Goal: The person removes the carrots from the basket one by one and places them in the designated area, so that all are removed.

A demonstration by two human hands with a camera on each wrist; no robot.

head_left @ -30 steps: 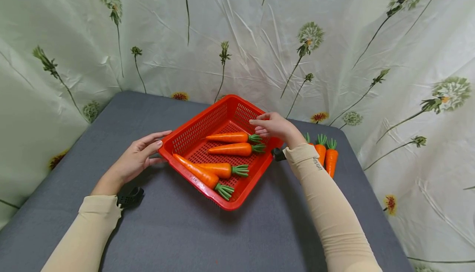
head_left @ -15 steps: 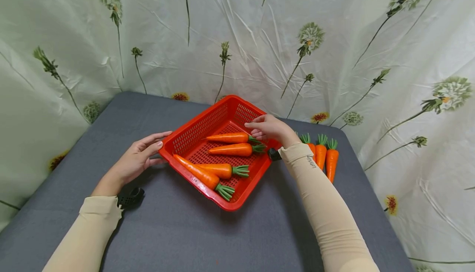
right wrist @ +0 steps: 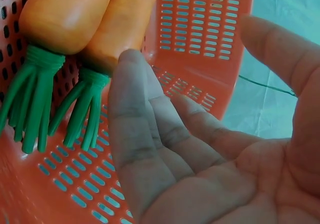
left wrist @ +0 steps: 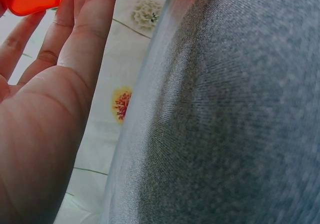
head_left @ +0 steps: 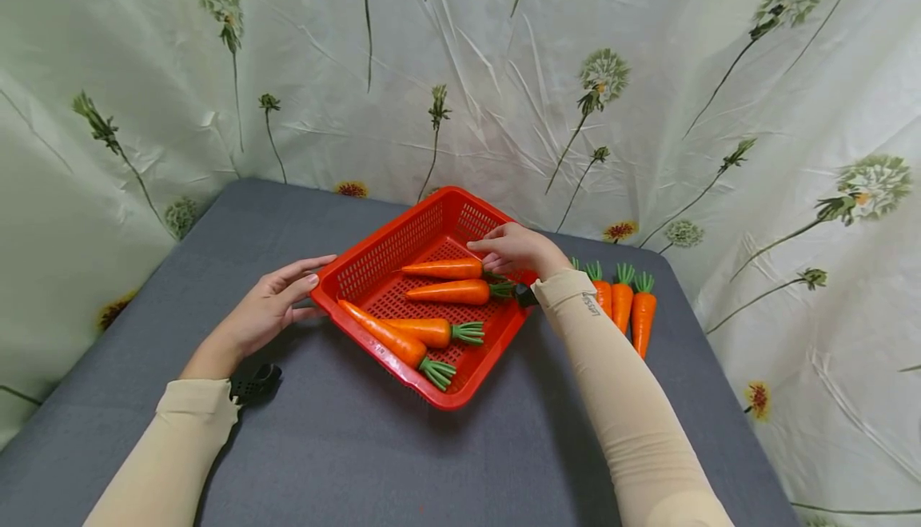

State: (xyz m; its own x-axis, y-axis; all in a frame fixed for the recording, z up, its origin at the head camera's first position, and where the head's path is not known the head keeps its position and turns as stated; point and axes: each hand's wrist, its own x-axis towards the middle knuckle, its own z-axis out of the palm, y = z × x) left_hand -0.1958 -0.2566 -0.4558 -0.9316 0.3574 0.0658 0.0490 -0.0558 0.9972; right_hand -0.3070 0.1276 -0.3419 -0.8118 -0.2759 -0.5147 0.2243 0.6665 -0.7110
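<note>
A red plastic basket (head_left: pixel 471 379) with slotted walls sits on the grey surface, turned at an angle. Several orange carrots with green tops lie in it, including a long carrot (head_left: pixel 388 335) along the near side. At the basket's left corner, my left hand (head_left: pixel 262 311) touches the rim with thumb and fairly straight fingers. My right hand (head_left: pixel 521 249) hovers over the right side, covering part of the farthest carrot's top (head_left: pixel 492 275). In the right wrist view, thumb and fingers (right wrist: pixel 132 99) are apart with nothing between them, the fingertips close beside a carrot (right wrist: pixel 122 29).
More carrots (head_left: pixel 643 315) lie side by side to the right of the basket, partly hidden behind the right sleeve (head_left: pixel 619 375). A pale curtain (head_left: pixel 324 55) with printed dandelions hangs behind the grey table (head_left: pixel 345 463) and along its sides.
My right hand has moved a little left and slightly lower over the basket, now overlapping the far carrot's top more. The left hand and the basket stay nearly still.
</note>
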